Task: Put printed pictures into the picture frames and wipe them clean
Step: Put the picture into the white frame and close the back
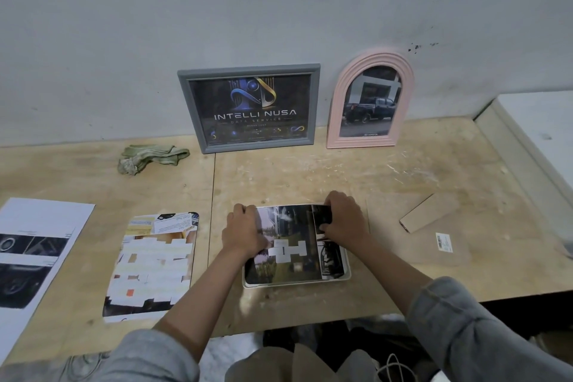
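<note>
Both your hands are on the print (pixel 288 242), which lies over the white frame (pixel 297 283) face-down on the worktop (pixel 279 177), front centre. Left hand (pixel 243 234) pinches the print's left edge, fingers curled over it. Right hand (pixel 344 222) grips the top right corner, where a darker strip (pixel 322 217) of print is folded or overlapping; can't tell which.

Step in hand, as I read it: seating the print into the frame's recess.

- Print looks slightly skewed against the frame; the bottom rim shows more than the sides. Square it to the bottom rim first, then lay the rest down.
- Right side overhangs or doubles up. Flatten it or tuck the excess behind before you close up, or it'll bulge.
- Keep fingertips on edges only. Glossy paper will likely take prints and creases.
- Press outward from the middle so no bubble gets trapped.
- Can't see whether the picture side faces the glass; check before closing.

The brown backing board (pixel 415 226) lies flat just right of the frame, a cardboard stand piece (pixel 420 212) on it. It probably goes on next, so keep one hand holding the print down while reaching.

Grey frame (pixel 248 108) and pink arched frame (pixel 370 99) already hold pictures and lean on the wall. Cloth (pixel 148 158) sits back left for the wipe. More prints (pixel 152 267) wait at left, near the front edge.
</note>
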